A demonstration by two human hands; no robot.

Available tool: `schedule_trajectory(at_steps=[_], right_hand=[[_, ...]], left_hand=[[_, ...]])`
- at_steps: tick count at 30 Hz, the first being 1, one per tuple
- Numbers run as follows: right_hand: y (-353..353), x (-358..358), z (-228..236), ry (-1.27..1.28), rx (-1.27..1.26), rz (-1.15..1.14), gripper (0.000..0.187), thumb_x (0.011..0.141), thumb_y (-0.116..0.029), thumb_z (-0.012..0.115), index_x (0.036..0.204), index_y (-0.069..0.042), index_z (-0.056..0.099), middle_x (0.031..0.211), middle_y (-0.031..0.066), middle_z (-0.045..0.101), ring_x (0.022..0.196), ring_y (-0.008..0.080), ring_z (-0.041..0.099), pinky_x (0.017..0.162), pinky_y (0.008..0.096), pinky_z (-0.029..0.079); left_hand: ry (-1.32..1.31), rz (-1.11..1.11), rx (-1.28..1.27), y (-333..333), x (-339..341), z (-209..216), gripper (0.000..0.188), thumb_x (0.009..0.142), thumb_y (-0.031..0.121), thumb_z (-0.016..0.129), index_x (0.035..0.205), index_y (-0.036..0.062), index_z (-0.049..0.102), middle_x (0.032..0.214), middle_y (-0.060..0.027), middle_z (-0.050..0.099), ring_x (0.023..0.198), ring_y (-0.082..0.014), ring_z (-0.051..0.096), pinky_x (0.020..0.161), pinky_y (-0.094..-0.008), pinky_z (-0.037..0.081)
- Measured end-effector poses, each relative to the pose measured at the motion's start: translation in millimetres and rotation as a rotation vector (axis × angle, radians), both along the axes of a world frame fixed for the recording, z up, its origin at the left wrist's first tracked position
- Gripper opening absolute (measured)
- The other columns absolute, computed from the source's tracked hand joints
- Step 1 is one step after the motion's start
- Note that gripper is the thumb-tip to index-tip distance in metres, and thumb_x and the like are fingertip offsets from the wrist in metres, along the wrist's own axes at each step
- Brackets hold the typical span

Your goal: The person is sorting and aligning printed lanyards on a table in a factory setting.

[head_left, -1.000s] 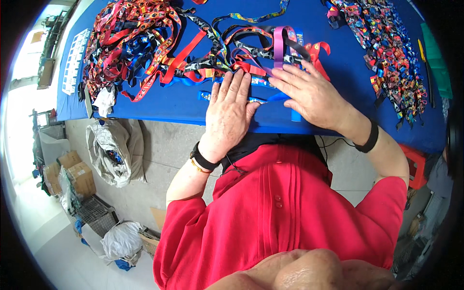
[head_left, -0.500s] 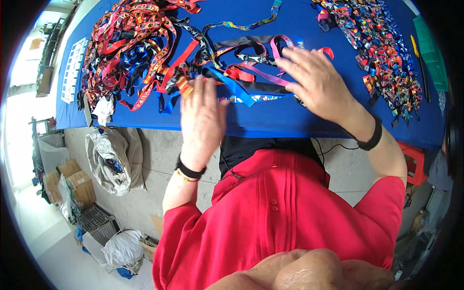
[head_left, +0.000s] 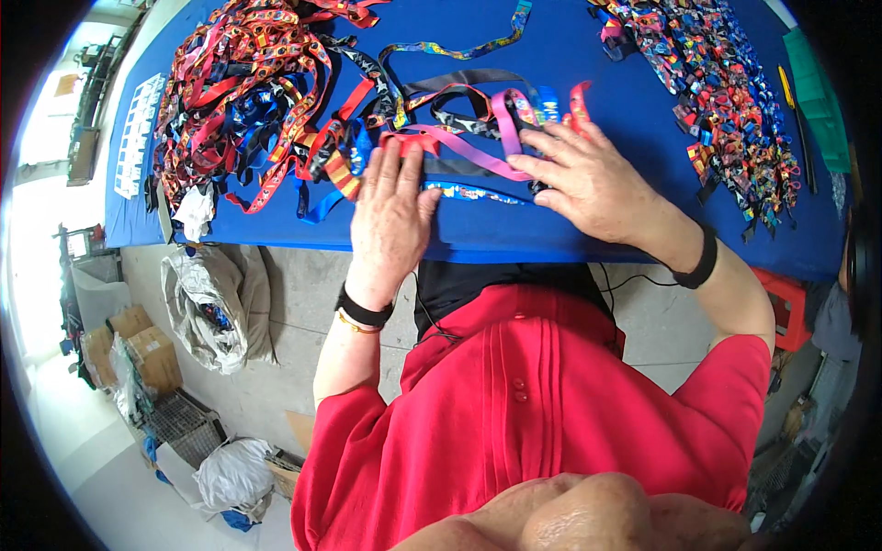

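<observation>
My left hand (head_left: 390,216) lies palm down on the blue cloth, fingers stretched out over the near ends of several straps. Under and beside its fingertips are a red strap (head_left: 413,142) and a folded yellow-and-red strap end (head_left: 342,174). My right hand (head_left: 593,179) is also palm down with its fingers apart, touching strap ends on the right. Past its fingers stand a looped pink strap (head_left: 507,119) and an upturned red strap end (head_left: 579,99). Between my hands run a dark grey strap (head_left: 469,167) and a blue printed strap (head_left: 473,192). What lies under the palms is hidden.
A large heap of printed straps (head_left: 243,83) covers the table's left. Another long pile of small bundled straps (head_left: 717,101) lies on the right, beside a yellow-and-black thin tool (head_left: 787,87) and green cloth (head_left: 816,101). An open sack (head_left: 207,312) stands below the table's left edge.
My right hand has come down and slightly nearer, onto the strap ends. My left hand has settled slightly rightward. The pink loop and the blue strap have shifted.
</observation>
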State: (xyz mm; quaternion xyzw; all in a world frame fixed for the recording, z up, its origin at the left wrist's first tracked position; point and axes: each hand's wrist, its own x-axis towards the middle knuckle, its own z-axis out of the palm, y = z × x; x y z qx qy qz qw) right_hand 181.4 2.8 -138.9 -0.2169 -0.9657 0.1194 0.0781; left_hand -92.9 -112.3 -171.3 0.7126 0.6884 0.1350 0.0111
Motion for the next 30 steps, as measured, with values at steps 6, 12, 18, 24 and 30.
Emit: schedule_trajectory(at_steps=[6,12,18,24,30], right_hand=[[6.1,16.4,11.8,0.009,-0.041,-0.072,0.053,0.091,-0.023,0.066,0.142,-0.014,0.053,0.149,0.0127,0.047,0.139,0.0332,0.041,0.117,0.05,0.028],[9.2,11.8,15.8,-0.039,0.073,-0.314,0.045,0.097,-0.019,0.058,0.141,-0.011,0.051,0.144,0.0161,0.05,0.13,0.0351,0.05,0.108,0.0494,0.038],[1.3,2.5,-4.6,0.164,-0.093,-0.123,0.041,0.094,-0.01,0.054,0.133,0.004,0.054,0.139,0.0223,0.053,0.13,0.0365,0.05,0.111,0.0456,0.039],[3.5,22.7,-2.2,-0.02,-0.016,-0.171,0.046,0.093,-0.003,0.057,0.138,-0.001,0.052,0.144,0.0187,0.05,0.133,0.0354,0.048,0.114,0.0433,0.037],[-1.2,31.3,-1.0,0.037,-0.104,-0.213,0.053,0.092,-0.003,0.059,0.143,-0.004,0.047,0.147,0.0192,0.047,0.134,0.0363,0.047,0.114,0.0435,0.038]], left_hand=[[0.019,0.198,0.009,7.4,-46.1,-4.0,0.059,0.098,0.033,0.059,0.146,0.0015,0.044,0.149,-0.0241,0.043,0.139,-0.0425,0.04,0.115,-0.0459,0.035],[-0.012,0.061,0.021,1.0,21.6,27.9,0.06,0.092,0.023,0.067,0.145,0.005,0.046,0.152,-0.0228,0.041,0.141,-0.0422,0.038,0.117,-0.0517,0.029],[-0.135,-0.3,-0.014,-6.0,89.6,14.9,0.064,0.095,0.04,0.061,0.151,0.0157,0.042,0.156,-0.0154,0.037,0.146,-0.0389,0.03,0.118,-0.0565,0.025],[-0.101,-0.144,-0.051,-1.0,45.7,10.1,0.063,0.093,0.034,0.065,0.144,0.0023,0.046,0.151,-0.02,0.044,0.14,-0.0401,0.041,0.116,-0.0518,0.031],[0.005,0.136,-0.03,-4.0,-21.0,1.4,0.067,0.097,0.041,0.06,0.145,-0.0029,0.043,0.153,-0.0226,0.04,0.14,-0.0407,0.04,0.115,-0.049,0.033]])
